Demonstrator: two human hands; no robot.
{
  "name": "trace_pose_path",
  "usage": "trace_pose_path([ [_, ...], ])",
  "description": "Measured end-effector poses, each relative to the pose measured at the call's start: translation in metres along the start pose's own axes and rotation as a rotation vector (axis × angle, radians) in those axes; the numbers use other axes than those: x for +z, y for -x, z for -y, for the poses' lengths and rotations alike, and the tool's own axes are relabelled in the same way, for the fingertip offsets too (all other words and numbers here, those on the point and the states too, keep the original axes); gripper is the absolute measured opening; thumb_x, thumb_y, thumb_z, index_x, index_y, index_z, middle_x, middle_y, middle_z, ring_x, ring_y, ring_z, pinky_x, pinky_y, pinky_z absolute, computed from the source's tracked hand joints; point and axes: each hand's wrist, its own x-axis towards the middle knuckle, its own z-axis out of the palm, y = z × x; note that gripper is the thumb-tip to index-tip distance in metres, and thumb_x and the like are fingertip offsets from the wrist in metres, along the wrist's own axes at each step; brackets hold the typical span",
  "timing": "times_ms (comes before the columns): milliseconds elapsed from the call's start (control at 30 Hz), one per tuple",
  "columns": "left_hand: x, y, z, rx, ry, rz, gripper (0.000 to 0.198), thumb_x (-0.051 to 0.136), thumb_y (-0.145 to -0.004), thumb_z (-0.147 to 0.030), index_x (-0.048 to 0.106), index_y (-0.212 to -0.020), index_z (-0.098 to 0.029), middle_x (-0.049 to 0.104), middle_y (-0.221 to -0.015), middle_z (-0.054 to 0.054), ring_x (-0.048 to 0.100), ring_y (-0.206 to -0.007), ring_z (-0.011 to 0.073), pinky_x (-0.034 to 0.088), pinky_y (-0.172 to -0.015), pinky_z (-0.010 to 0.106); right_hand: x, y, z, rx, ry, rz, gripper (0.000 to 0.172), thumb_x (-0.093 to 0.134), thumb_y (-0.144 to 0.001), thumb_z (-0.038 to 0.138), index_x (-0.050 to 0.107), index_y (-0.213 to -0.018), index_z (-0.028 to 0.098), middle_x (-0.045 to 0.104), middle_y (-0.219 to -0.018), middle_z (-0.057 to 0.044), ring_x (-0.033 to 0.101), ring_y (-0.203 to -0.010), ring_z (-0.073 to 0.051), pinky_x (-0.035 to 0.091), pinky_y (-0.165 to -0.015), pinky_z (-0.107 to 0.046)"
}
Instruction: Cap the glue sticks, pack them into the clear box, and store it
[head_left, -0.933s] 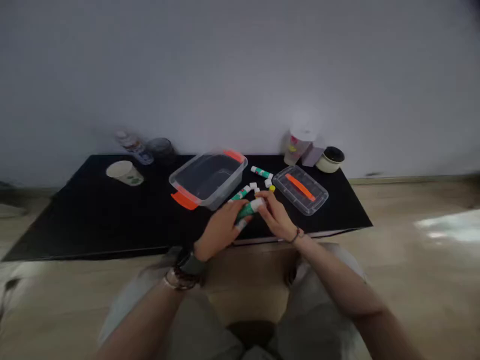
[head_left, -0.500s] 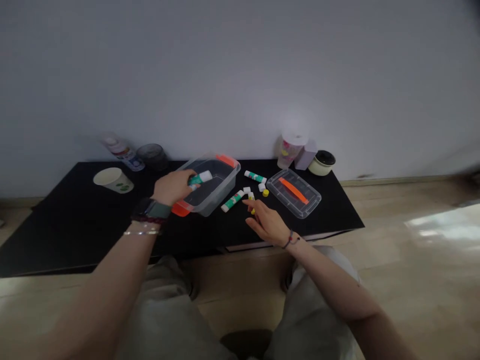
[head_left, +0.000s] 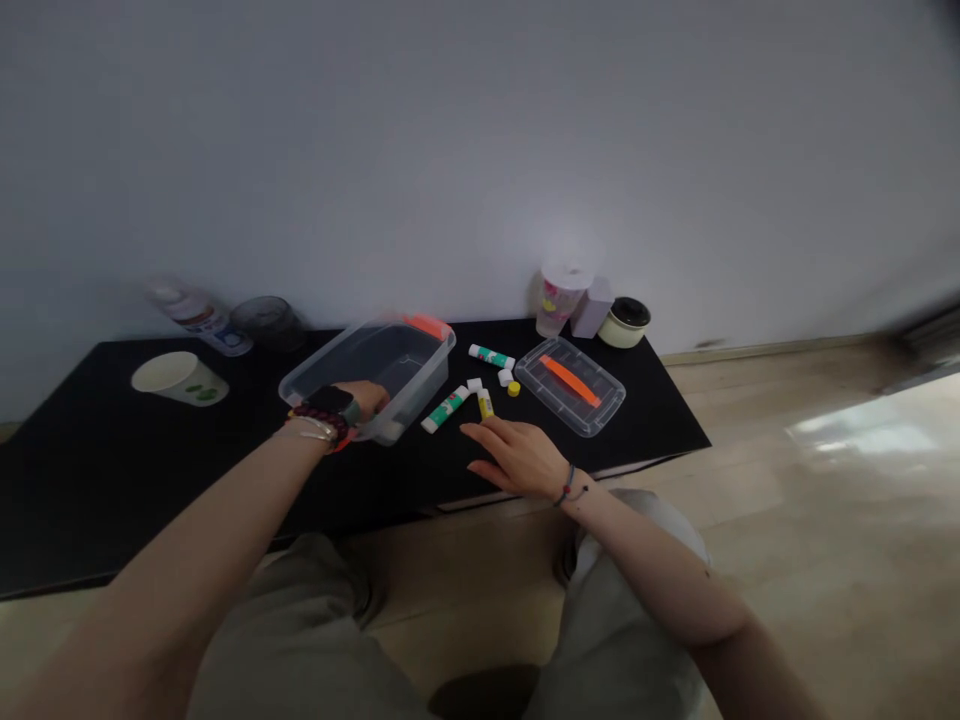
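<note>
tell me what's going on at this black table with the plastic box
A person seated at the table is working with both hands. The left hand is down inside the open clear box; whether it holds anything is hidden. The right hand is open, its fingers close to a small yellow stick. Two green-and-white sticks lie to the right of the box, outside it. The clear lid lies farther right, off the box.

No lettering can be read: the print on the near green tube (head_left: 446, 409), the far green tube (head_left: 492, 357) and the far-left bottle (head_left: 204, 321) is too blurred.
</note>
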Motion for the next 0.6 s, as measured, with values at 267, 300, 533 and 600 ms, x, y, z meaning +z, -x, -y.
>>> trace_pose_path([
  [267, -0.016, 0.011, -0.015, -0.021, -0.182, 0.271, 0.012, 0.071, -0.064, -0.014, 0.074, -0.076, -0.018, 0.075, -0.082, 0.008, 0.067, -0.083, 0.0246, 0.046, -0.074, 0.028, 0.002, 0.001, -0.002, 0.007, 0.03, 0.025, 0.048, 0.037, -0.103, 0.049, 0.052, -0.133, 0.015, 0.065, -0.113, -0.013, 0.065, -0.087, -0.018, 0.05, -0.078, -0.031],
  [300, -0.02, 0.014, -0.017, -0.025, -0.173, 0.244, 0.016, 0.071, -0.065, -0.015, 0.075, -0.08, -0.019, 0.075, -0.087, 0.009, 0.068, -0.085, 0.025, 0.047, -0.074, 0.028, 0.002, 0.001, -0.003, 0.013, 0.034, 0.034, 0.046, 0.038, -0.103, 0.048, 0.053, -0.132, 0.015, 0.065, -0.113, -0.013, 0.065, -0.087, -0.018, 0.05, -0.078, -0.031],
  [533, -0.024, 0.081, -0.071, 0.114, 0.001, -0.615, 0.032, 0.046, -0.092, -0.025, 0.065, -0.118, -0.023, 0.068, -0.12, 0.008, 0.062, -0.11, 0.0248, 0.048, -0.088, 0.033, 0.001, -0.006, -0.014, 0.236, 0.131, 0.179, 0.032, 0.042, -0.103, 0.038, 0.061, -0.116, 0.016, 0.067, -0.104, -0.011, 0.064, -0.094, -0.02, 0.046, -0.08, -0.03],
  [600, -0.007, 0.101, -0.088, 0.149, 0.049, -0.591, 0.029, 0.048, -0.089, -0.02, 0.066, -0.113, -0.022, 0.069, -0.114, 0.007, 0.064, -0.105, 0.0228, 0.048, -0.087, 0.032, 0.004, -0.011, -0.02, 0.346, 0.168, 0.228, 0.03, 0.042, -0.102, 0.036, 0.06, -0.117, 0.016, 0.068, -0.104, -0.011, 0.065, -0.095, -0.021, 0.046, -0.076, -0.029],
])
